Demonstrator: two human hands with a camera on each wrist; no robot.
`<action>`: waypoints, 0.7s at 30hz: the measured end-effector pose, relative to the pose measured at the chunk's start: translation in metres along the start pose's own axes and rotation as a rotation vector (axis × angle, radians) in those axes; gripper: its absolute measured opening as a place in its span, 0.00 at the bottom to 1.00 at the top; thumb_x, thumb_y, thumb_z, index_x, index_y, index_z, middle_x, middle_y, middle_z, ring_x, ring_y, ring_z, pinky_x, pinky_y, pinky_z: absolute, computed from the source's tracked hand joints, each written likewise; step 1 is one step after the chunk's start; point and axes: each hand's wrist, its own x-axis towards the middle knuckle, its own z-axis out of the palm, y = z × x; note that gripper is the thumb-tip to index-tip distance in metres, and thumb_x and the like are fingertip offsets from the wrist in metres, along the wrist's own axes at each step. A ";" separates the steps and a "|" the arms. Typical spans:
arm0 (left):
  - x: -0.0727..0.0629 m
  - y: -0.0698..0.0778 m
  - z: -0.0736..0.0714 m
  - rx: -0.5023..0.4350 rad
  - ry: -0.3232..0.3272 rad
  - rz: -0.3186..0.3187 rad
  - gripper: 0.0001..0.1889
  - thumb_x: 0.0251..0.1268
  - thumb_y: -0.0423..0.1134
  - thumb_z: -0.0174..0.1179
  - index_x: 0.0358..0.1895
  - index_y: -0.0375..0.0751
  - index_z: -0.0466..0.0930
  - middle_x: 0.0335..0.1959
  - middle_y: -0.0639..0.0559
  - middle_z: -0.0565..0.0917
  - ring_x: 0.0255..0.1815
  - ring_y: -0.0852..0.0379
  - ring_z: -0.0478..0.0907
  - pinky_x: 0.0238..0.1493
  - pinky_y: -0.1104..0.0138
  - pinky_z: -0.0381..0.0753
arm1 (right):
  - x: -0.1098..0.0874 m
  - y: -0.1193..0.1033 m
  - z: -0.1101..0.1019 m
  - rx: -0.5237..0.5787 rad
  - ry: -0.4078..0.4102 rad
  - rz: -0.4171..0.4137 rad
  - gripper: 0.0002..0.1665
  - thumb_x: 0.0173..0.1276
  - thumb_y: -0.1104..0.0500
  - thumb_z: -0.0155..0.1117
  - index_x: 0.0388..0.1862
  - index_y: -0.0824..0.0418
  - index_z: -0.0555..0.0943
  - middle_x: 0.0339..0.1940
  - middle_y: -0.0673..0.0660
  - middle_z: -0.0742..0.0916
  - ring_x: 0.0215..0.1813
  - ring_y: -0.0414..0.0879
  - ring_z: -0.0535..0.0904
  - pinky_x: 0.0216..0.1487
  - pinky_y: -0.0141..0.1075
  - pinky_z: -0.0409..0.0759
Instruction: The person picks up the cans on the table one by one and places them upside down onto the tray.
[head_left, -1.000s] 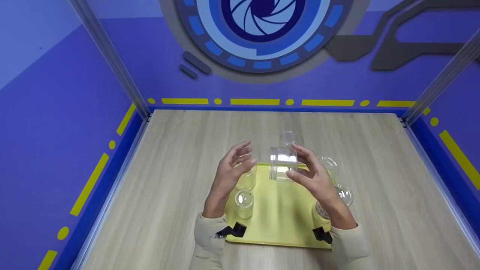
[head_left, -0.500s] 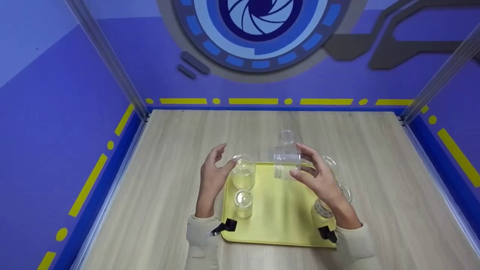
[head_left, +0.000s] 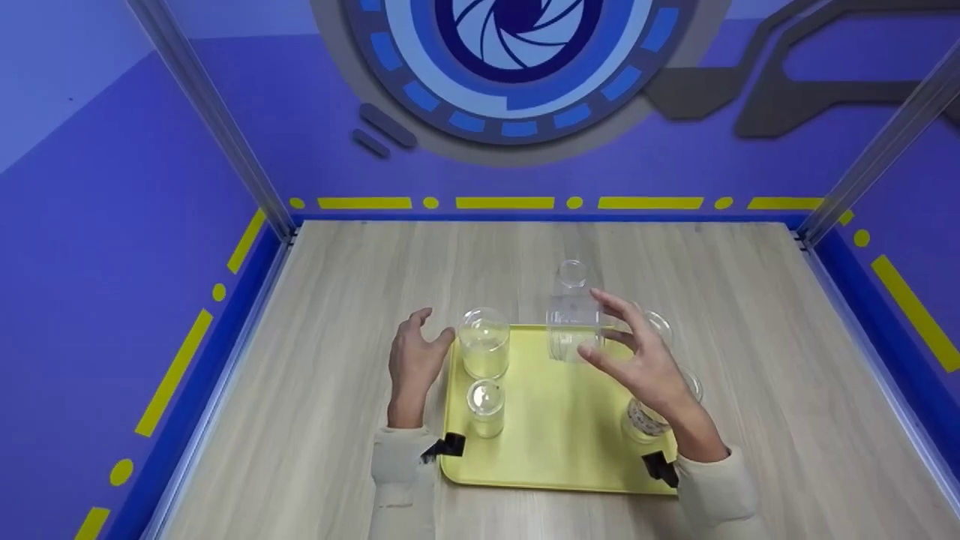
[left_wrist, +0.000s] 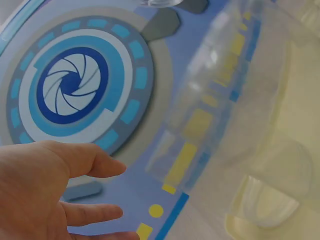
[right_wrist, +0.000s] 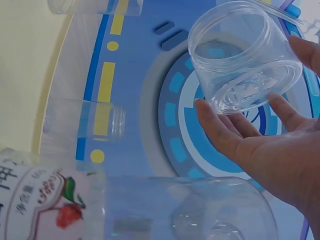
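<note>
My right hand (head_left: 649,364) grips a clear plastic jar (head_left: 571,334) above the tray, thumb and fingers around its base end. The jar lies on its side in the air, threaded mouth facing left. In the right wrist view, the jar (right_wrist: 240,65) shows no lid and nothing inside. My left hand (head_left: 416,364) holds nothing; its thumb tip is close to the left side of a large clear jar (head_left: 484,356). Loose, spread fingers of the left hand (left_wrist: 60,185) show in the left wrist view. A smaller clear jar (head_left: 487,416) stands in front of the large one.
Under the jars lies a yellow tray (head_left: 555,457) on a wooden table (head_left: 337,315). A jar with a printed label (head_left: 646,416) stands at its right side, more clear jars partly hidden behind my right arm. Another small clear jar (head_left: 572,275) stands beyond the tray.
My left hand has moved left and down, away from the held jar and past the large jar. My right hand keeps the jar nearly in place, shifted slightly right.
</note>
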 end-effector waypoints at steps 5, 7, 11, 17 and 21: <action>0.005 -0.015 0.008 0.080 -0.002 -0.016 0.31 0.64 0.46 0.67 0.68 0.34 0.80 0.62 0.34 0.83 0.62 0.34 0.80 0.61 0.44 0.78 | 0.000 -0.002 0.000 -0.073 -0.029 -0.022 0.45 0.65 0.64 0.80 0.80 0.57 0.72 0.74 0.60 0.76 0.74 0.59 0.70 0.68 0.58 0.77; 0.007 -0.020 0.011 0.111 -0.006 -0.015 0.30 0.63 0.46 0.66 0.67 0.34 0.81 0.59 0.34 0.83 0.60 0.34 0.81 0.59 0.44 0.79 | 0.000 -0.002 0.001 -0.101 -0.044 -0.030 0.45 0.65 0.62 0.80 0.79 0.57 0.72 0.73 0.60 0.76 0.75 0.60 0.70 0.68 0.60 0.76; 0.010 -0.027 0.019 0.171 -0.026 -0.015 0.28 0.63 0.45 0.66 0.65 0.34 0.82 0.56 0.34 0.84 0.57 0.34 0.82 0.56 0.44 0.80 | -0.001 -0.003 0.001 -0.168 -0.069 -0.045 0.44 0.66 0.60 0.80 0.79 0.57 0.73 0.74 0.59 0.75 0.76 0.58 0.69 0.67 0.60 0.76; 0.014 -0.038 0.030 0.208 -0.052 0.005 0.28 0.62 0.43 0.66 0.64 0.32 0.83 0.52 0.33 0.84 0.53 0.35 0.82 0.52 0.44 0.81 | 0.000 -0.005 0.002 -0.240 -0.068 -0.087 0.44 0.65 0.62 0.81 0.78 0.57 0.74 0.74 0.61 0.75 0.75 0.56 0.71 0.66 0.60 0.77; 0.014 -0.044 0.034 0.232 -0.067 0.019 0.27 0.62 0.42 0.67 0.63 0.33 0.83 0.53 0.35 0.84 0.56 0.34 0.81 0.53 0.43 0.80 | -0.001 -0.006 0.002 -0.274 -0.075 -0.105 0.44 0.64 0.63 0.81 0.78 0.57 0.74 0.75 0.62 0.74 0.74 0.57 0.70 0.65 0.59 0.76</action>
